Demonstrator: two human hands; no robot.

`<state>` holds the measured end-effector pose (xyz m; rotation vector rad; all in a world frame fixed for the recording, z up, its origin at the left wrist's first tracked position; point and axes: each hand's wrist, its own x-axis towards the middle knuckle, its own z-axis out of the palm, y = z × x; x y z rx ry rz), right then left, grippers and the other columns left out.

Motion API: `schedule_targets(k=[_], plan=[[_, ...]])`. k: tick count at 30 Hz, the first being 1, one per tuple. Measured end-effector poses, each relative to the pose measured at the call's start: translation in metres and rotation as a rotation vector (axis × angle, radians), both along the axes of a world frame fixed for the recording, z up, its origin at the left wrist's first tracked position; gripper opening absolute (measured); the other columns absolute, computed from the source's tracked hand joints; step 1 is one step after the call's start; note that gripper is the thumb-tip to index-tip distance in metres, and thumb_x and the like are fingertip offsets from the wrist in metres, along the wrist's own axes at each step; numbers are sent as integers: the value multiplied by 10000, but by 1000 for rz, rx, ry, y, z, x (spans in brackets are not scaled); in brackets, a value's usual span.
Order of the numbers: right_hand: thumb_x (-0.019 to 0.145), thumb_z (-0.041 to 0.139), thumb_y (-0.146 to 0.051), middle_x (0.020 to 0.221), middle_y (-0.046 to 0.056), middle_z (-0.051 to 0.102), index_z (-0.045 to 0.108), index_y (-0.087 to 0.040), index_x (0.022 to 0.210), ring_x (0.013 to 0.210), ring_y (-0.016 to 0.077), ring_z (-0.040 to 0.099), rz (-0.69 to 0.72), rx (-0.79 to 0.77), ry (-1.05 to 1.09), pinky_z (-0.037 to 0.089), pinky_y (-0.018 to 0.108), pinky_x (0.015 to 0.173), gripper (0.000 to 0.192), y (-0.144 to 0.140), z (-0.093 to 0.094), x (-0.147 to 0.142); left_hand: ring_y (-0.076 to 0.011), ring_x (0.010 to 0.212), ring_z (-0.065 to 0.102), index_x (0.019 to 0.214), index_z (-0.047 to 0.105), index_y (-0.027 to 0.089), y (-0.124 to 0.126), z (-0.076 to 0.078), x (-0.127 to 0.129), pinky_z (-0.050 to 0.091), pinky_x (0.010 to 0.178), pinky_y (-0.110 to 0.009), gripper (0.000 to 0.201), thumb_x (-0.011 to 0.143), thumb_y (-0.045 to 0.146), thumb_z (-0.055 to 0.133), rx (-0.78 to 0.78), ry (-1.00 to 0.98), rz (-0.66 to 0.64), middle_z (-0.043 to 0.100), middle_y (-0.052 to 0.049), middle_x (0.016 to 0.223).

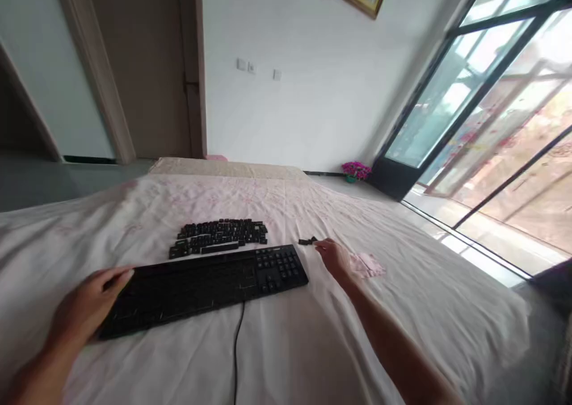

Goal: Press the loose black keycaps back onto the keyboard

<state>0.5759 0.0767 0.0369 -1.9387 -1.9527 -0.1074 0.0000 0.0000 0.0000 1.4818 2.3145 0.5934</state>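
Two hands at a stripped keyboard on a bed

The left hand [87, 310] rests on the near-left end of the black keyboard [210, 286], fingers loosely together. The right hand [334, 257] reaches beyond the keyboard's right end, fingertips at a few loose keycaps [307, 241]; its grip cannot be told. Farther off lie rows of removed keycaps [218, 236] on the bed [290, 345].

Bright daylight from the window [491, 125], slight motion blur, wide-angle edge distortion.
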Motion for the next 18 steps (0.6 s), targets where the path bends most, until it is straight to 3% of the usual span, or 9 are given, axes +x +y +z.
schedule_targets(k=[8, 12, 18], plan=[[891, 516, -275, 1058, 19, 676, 706, -280, 1076, 892, 176, 629, -105, -3, 0, 400, 246, 697, 265, 16, 2, 5, -264, 1028, 616, 1102, 633, 267, 1, -1, 2, 446, 844, -329, 512, 850, 610, 348, 22, -2, 3, 632, -44, 1231], [912, 506, -306, 1065, 13, 665, 704, -298, 1077, 904, 159, 623, 5, -16, -49, 409, 239, 718, 258, 17, 1, -3, -270, 1021, 620, 1076, 644, 255, 2, 1, 2, 448, 857, -343, 509, 848, 599, 346, 14, -4, 2, 638, -53, 1221], [964, 425, -335, 1033, 27, 657, 703, -325, 1063, 929, 160, 589, 144, -67, -311, 389, 263, 759, 295, 21, 2, -27, -272, 1009, 626, 1073, 638, 270, 1, 2, 4, 451, 868, -356, 511, 842, 618, 342, 9, -6, 24, 641, -47, 1214]])
